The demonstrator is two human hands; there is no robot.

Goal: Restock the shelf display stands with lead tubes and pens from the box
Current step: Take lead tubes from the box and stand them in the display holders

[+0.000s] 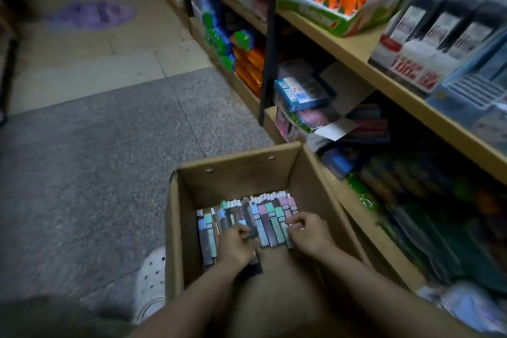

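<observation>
Lead tubes [263, 221] are being gathered from the cardboard box [175, 228], which is standing on the floor [96, 132] just beside the lower shelf [365, 217]. The slim packs are lying side by side in a row across the box bottom, pastel caps pointing away from the person. The left hand [238, 245] is being curled around a dark pack near the middle of the row, its grip pinching that pack between thumb and fingers. The right hand [306, 232] is being closed over the packs at the right end of the row; its grip looks pinched on one or two of them, though blur is hiding exactly how many.

The step in hand is judged to be lifting a bundle out for the display stands [428, 44] on the upper shelf. It is best done by squeezing a whole group from both ends, so the packs are being kept flat and aligned rather than fanned. The bundle should be raised straight up, clear of the box wall, before being swung right. A loose middle pack could slip out if the pressure is being applied unevenly.
</observation>
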